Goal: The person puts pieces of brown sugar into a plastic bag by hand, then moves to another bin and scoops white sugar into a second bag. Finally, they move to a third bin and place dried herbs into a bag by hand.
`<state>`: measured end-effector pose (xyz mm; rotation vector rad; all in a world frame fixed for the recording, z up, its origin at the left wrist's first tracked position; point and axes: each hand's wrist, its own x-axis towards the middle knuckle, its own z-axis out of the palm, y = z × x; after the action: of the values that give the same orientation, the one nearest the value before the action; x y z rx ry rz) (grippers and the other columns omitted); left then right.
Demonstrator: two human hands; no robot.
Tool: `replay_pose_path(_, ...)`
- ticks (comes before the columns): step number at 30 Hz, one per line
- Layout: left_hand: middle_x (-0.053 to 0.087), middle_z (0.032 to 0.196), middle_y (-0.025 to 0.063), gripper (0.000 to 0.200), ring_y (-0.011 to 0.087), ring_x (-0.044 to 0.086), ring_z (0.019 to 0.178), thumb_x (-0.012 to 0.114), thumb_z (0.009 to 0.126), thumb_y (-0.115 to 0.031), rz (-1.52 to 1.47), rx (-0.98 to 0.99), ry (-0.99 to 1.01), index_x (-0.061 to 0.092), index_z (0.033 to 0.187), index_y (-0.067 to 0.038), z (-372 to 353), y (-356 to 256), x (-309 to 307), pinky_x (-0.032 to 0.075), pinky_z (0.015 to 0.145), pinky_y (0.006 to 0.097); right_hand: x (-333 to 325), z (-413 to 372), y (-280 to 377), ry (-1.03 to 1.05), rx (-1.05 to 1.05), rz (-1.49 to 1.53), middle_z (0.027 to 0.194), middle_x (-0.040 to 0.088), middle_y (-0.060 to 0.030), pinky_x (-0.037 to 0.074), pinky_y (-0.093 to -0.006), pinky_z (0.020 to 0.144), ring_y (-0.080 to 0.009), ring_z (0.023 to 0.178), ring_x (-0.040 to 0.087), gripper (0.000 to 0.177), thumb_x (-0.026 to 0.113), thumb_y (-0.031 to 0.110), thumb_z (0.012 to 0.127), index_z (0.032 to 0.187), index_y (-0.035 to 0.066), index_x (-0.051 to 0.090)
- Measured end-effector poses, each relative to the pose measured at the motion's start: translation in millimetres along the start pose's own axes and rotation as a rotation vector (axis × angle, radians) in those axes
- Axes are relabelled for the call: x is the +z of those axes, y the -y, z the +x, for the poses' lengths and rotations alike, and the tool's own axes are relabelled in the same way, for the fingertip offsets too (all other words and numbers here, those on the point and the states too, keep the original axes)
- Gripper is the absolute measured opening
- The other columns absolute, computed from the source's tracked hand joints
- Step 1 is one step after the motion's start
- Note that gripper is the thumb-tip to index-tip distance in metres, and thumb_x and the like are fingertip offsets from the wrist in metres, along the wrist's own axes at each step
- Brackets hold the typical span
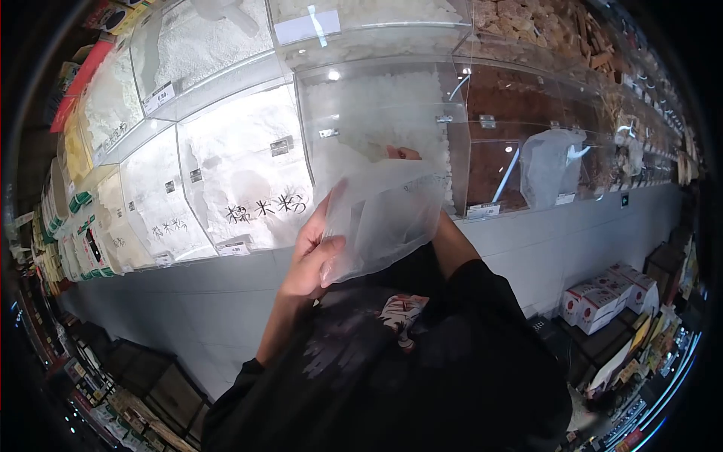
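A thin translucent plastic bag (pixel 392 218) hangs in front of my chest, its upper part loose and spread. My left hand (pixel 312 252) pinches the bag's left side, thumb in front and fingers behind. My right hand (pixel 404 153) is mostly hidden behind the bag; only some bent fingers show at its top edge, gripping the plastic there. Just beyond the bag stands a clear bin (pixel 376 102) of whitish, sugar-like chunks. To its left is a bin of white powder (pixel 245 166) with handwritten characters on its front.
More clear bins hold white powder (pixel 113 113), reddish-brown goods (pixel 508 105) and brown pieces (pixel 520 22). Another plastic bag (pixel 552 169) hangs on the bin fronts at right. Below runs a pale counter wall (pixel 512 245). White-and-red boxes (pixel 610 297) are stacked at lower right.
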<state>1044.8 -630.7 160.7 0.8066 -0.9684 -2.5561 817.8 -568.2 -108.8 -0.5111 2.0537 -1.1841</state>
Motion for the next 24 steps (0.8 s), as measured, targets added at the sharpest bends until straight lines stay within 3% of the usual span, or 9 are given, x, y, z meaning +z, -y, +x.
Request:
replay_pose_path(2,0.035,0.153,0.0155,0.077,0.0215,0.037,0.138,0.047,0.083,0.006,-0.066,0.036,-0.064,0.016,0.153,0.004,-3,3,1,0.029,0.112,0.0307,-16,-6,-3,0.207,0.033,0.382,0.065,0.064,-0.0045,0.047,-0.0335,0.058,-0.0144,0.061,0.058,0.037,0.066,0.031,0.09,0.078,-0.003,0.065)
replay_pose_path(4,0.032,0.154,0.0154,0.077,0.0213,0.038,0.138,0.046,0.083,0.007,-0.135,0.077,-0.067,0.016,0.154,0.002,-6,3,5,0.032,0.11,0.0305,-22,-20,-10,0.174,-0.108,0.358,0.064,0.062,-0.0032,0.046,-0.0323,0.055,-0.0126,0.059,0.056,0.035,0.065,0.03,0.091,0.077,-0.002,0.065)
replay_pose_path(6,0.033,0.153,0.0149,0.077,0.0183,0.045,0.128,0.045,0.083,0.008,-0.315,0.159,0.185,0.016,0.154,-0.001,2,9,-5,0.04,0.099,0.027,-32,-27,-17,0.134,-0.256,0.322,0.062,0.06,-0.002,0.044,-0.0311,0.053,-0.0108,0.057,0.054,0.034,0.065,0.029,0.092,0.076,-0.001,0.065)
replay_pose_path(7,0.035,0.151,0.0146,0.077,0.0157,0.052,0.118,0.044,0.084,0.009,-0.458,0.212,0.421,0.016,0.155,-0.002,11,18,-17,0.045,0.089,0.0241,-41,-30,-20,0.11,-0.33,0.3,0.062,0.059,-0.0013,0.043,-0.0304,0.051,-0.01,0.056,0.053,0.034,0.065,0.028,0.092,0.075,-0.001,0.064)
replay_pose_path(9,0.042,0.145,0.0141,0.077,0.0099,0.058,0.092,0.043,0.085,0.009,-0.477,0.223,0.399,0.017,0.155,-0.006,13,28,-23,0.046,0.067,0.0193,-67,-39,-27,0.122,-0.246,0.233,0.059,0.055,-0.0001,0.039,-0.0282,0.048,-0.0078,0.052,0.05,0.033,0.064,0.027,0.094,0.075,0.001,0.064)
replay_pose_path(10,0.046,0.141,0.014,0.076,0.0068,0.056,0.076,0.042,0.085,0.009,-0.35,0.18,0.14,0.017,0.155,-0.007,4,16,-2,0.043,0.056,0.0174,-85,-47,-21,0.158,-0.088,0.19,0.058,0.053,0.0005,0.037,-0.0266,0.045,-0.0066,0.05,0.048,0.032,0.063,0.027,0.094,0.075,0.001,0.064)
replay_pose_path(12,0.053,0.135,0.0139,0.075,0.0034,0.048,0.054,0.041,0.086,0.008,-0.256,0.14,-0.128,0.018,0.155,-0.009,1,11,8,0.035,0.041,0.0162,-118,-66,-3,0.254,0.096,0.157,0.056,0.051,0.001,0.032,-0.0241,0.042,-0.005,0.046,0.044,0.032,0.061,0.026,0.096,0.075,0.002,0.064)
replay_pose_path(13,0.055,0.132,0.0139,0.074,0.0032,0.042,0.047,0.041,0.086,0.008,-0.292,0.145,-0.14,0.018,0.155,-0.01,2,11,4,0.032,0.038,0.0168,-136,-78,22,0.318,0.122,0.167,0.055,0.05,0.0009,0.03,-0.0232,0.04,-0.0047,0.044,0.043,0.032,0.06,0.025,0.097,0.076,0.002,0.064)
replay_pose_path(24,0.057,0.127,0.0168,0.073,0.0028,0.039,0.043,0.043,0.086,0.007,-0.386,0.237,-0.067,0.02,0.154,-0.008,12,1,-4,0.031,0.033,0.0157,-231,-131,137,0.413,0.114,0.243,0.054,0.054,-0.0039,0.022,-0.0206,0.032,-0.0052,0.033,0.036,0.035,0.054,0.029,0.1,0.086,-0.001,0.066)
